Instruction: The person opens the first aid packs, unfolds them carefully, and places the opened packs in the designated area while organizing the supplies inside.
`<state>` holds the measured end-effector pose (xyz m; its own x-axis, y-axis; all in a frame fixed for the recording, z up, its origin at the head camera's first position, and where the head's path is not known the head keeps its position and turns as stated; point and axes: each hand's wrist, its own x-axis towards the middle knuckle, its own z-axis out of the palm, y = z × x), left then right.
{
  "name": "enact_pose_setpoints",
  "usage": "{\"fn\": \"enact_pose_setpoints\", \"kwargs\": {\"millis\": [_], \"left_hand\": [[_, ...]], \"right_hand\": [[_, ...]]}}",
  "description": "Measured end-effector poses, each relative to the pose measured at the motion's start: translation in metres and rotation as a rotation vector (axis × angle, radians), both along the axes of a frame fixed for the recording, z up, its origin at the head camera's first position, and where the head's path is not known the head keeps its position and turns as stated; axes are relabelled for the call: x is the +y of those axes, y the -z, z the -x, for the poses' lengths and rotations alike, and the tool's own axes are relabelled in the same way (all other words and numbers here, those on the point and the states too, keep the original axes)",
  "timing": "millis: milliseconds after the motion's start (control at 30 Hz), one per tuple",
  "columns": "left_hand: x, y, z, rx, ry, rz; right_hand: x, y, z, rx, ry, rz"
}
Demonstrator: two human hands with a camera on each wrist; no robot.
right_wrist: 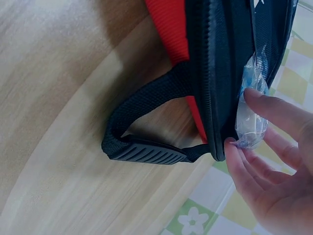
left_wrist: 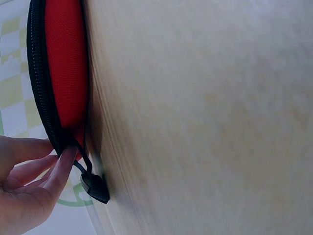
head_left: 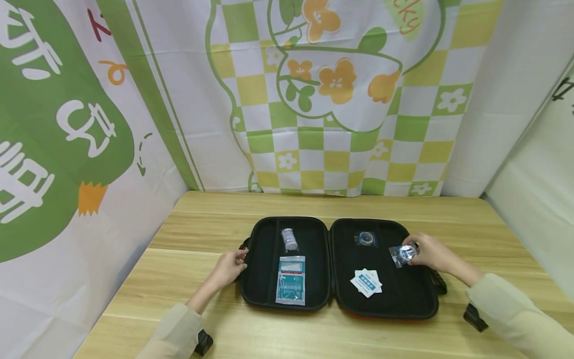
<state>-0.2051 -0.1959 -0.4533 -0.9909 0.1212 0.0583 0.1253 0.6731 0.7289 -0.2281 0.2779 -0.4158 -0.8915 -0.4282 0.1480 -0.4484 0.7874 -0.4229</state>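
Observation:
A black-lined zip case [head_left: 316,264] with a red outer shell lies spread flat on the table. At its left edge my left hand [head_left: 230,267] pinches the rim near a zipper pull [left_wrist: 95,187]. My right hand [head_left: 428,252] holds a small roll in clear plastic wrap [head_left: 405,254] over the right half, thumb on one side and fingers on the other. In the right wrist view the wrapped roll [right_wrist: 252,115] is beside the case's inner wall. Another wrapped roll [head_left: 366,239] and several white square packets [head_left: 366,282] lie in that half.
The left half holds a wrapped white bandage roll [head_left: 289,240] and a teal-and-clear packet [head_left: 291,280]. A black carry handle [right_wrist: 146,149] sticks out from the case's right side. Wooden tabletop [head_left: 206,214] surrounds the case, with a patterned curtain [head_left: 323,164] behind.

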Motion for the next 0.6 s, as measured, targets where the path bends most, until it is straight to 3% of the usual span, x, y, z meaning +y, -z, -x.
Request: {"fn": "enact_pose_setpoints", "kwargs": {"millis": [600], "left_hand": [[-0.001, 0.002, 0.001, 0.006, -0.005, -0.008]], "right_hand": [[-0.011, 0.004, 0.01, -0.074, -0.019, -0.065]]}}
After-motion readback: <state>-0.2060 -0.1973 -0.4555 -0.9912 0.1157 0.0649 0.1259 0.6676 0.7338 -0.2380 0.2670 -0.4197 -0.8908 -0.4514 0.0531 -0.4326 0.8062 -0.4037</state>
